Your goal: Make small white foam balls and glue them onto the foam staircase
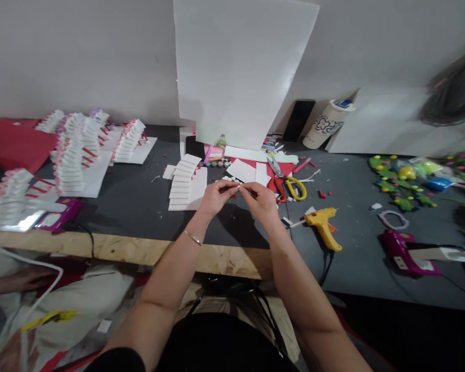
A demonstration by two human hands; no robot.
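My left hand [219, 196] and my right hand [261, 201] meet above the dark table, thumbs and fingertips pinched together. Between them is something tiny and whitish, too small to name. Small white pieces [232, 179] lie just behind my fingers. To the left of my left hand, white folded strips [182, 181] form a stepped row on a white card [198, 187]. Right of my right hand lie scissors [290, 186] with yellow and red handles, over red and white paper scraps [242, 170].
A yellow glue gun [323, 225] lies at the right, near a purple power socket [403, 253]. Several similar stepped paper pieces [72, 165] stand at the left. A white board [244, 67], a phone [299, 120] and a cup [327, 124] lean or stand behind. Another person's hand [31, 279] is lower left.
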